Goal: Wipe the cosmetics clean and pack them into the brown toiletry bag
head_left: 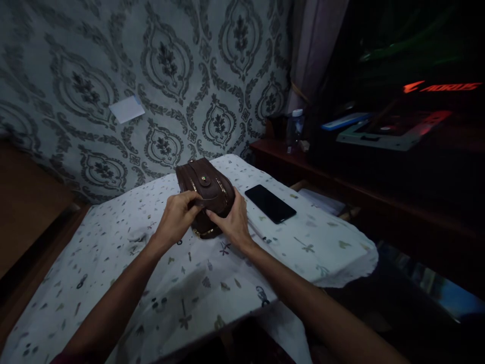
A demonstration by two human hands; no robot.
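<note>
A small brown leather bag [195, 172] lies on the cloth-covered table, with gold-coloured zips and a strap tab with a round metal stud on its upper face. My left hand [177, 216] pinches a strip or edge at the near part of the bag, thumb and forefinger pressed together. My right hand [235, 222] grips the bag's right side, its thumb on the near face and its fingers round the far side. What lies between the left fingertips is too dark to make out fully. A black smartphone [270, 203] rests on the cloth to the right of the bag.
A white patterned cloth [303, 247] covers the table. On the right, a dark reddish desk [273, 148] carries a clear bottle [295, 129]. A brown wooden panel [30, 202] stands at the left. Behind the table rises a patterned wall [166, 60] with a white card [127, 109] on it.
</note>
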